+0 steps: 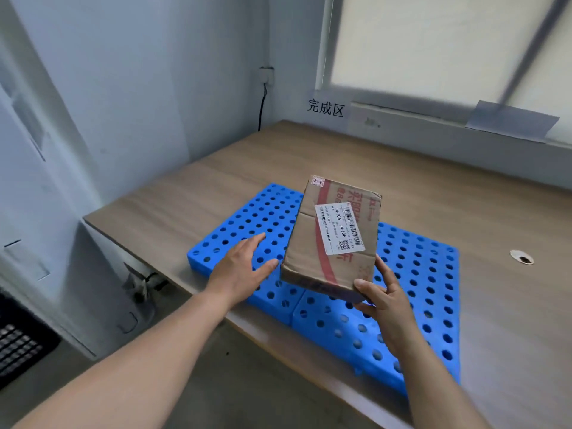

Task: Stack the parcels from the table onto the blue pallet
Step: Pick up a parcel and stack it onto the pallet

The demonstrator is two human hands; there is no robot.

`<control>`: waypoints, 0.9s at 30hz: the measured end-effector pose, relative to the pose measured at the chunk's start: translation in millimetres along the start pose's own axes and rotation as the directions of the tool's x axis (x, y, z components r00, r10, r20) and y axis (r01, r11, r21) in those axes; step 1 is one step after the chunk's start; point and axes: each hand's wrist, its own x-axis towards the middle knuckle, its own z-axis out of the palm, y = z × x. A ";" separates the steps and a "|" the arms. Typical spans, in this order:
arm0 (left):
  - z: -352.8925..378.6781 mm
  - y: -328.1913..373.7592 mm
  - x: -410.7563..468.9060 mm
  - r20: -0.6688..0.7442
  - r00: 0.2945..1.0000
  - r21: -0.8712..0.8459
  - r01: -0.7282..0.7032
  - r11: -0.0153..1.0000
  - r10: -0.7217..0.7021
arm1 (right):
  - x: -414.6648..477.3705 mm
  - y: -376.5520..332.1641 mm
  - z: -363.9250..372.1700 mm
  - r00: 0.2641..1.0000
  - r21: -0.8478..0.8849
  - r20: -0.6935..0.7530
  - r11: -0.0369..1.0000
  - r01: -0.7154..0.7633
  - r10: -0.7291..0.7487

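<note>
A brown cardboard parcel (309, 236) with red tape and a white shipping label is held tilted above the blue pallet (414, 292). My right hand (382, 297) grips the parcel's near right corner, thumb on top and fingers underneath. My left hand (244, 266) hovers over the pallet's left part, just left of the parcel, with its fingers straight and spread and nothing in it. The pallet is a perforated blue plastic grid lying flat on the wooden table (464, 212); nothing else lies on it.
The table stands in a room corner, a white wall on the left and a frosted window behind. A sign with black characters (325, 108) hangs on the back wall. A cable hole (522, 257) sits right of the pallet. A dark crate (18, 342) stands on the floor at left.
</note>
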 end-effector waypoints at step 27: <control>-67.7 -202.8 114.5 0.276 0.961 -0.345 0.080 0.935 0.019 | 48.6 35.7 250.9 0.958 -0.078 -0.218 0.976 -0.206 0.185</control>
